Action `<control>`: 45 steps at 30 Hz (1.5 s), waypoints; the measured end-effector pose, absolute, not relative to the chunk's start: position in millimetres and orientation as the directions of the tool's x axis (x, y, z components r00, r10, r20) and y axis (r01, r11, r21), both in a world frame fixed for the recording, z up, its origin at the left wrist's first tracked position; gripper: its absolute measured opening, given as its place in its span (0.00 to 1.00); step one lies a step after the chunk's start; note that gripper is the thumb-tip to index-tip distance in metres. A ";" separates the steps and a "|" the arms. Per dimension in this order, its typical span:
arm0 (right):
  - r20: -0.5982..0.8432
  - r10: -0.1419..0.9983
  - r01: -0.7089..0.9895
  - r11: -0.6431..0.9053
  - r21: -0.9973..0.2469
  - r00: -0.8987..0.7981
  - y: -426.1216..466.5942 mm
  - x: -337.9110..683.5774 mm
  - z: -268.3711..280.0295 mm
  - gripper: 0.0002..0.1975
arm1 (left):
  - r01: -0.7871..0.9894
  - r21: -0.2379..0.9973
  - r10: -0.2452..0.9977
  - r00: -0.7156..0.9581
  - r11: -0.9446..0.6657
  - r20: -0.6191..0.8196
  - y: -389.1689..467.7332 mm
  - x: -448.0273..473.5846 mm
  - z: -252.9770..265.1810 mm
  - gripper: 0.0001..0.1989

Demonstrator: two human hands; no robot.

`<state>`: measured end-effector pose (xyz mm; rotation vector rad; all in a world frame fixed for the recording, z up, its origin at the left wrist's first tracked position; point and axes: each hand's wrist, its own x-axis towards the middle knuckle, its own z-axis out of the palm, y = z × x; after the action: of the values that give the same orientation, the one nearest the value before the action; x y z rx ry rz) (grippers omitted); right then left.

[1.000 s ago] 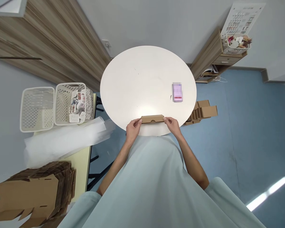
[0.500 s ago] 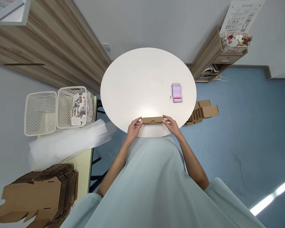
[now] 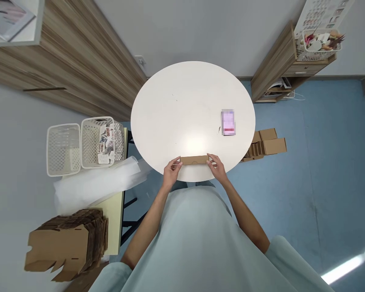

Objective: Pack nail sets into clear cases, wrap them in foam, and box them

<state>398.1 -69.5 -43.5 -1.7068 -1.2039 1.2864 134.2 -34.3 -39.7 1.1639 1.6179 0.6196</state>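
Change of pose, then a count, each from large to small. The oval white surface now shows its whole near edge: a strip opens between it and my pale garment, which lay against that edge a second ago, so I judge that I stand slightly farther back. The narrow cardboard box lies between my two sets of fingers, over the near part of the surface; whether it rests there or hangs just above, I cannot tell. It earlier presented two faces and a dark notch; it now presents one long face, the notch reduced to a faint arc. I take this to mean that the box is turned and perhaps fully closed. My left fingers and right fingers are narrow, each thumb and index finger holding one end of the box.

Count: two wooden cabinets, left and right; one oval surface; one yellow side surface, bearing one stack of flat cardboard, its sheets too dense to count, and one translucent roll; one cluster of brown boxes on the floor, overlapping beyond a sure count; three white baskets, two at left and one atop the right cabinet; one box in hand; one pink packet, blurred, on the oval surface.
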 end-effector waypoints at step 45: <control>-0.512 0.818 -0.101 -0.504 -0.858 0.263 -261.8 573.1 -63.1 0.37 | -0.039 0.885 0.885 0.063 0.465 -0.462 -244.0 318.1 -102.2 0.28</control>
<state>573.1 -261.8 -63.1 -1.6891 -0.6662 1.3673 318.1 -244.0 -102.2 0.8367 1.3242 0.8383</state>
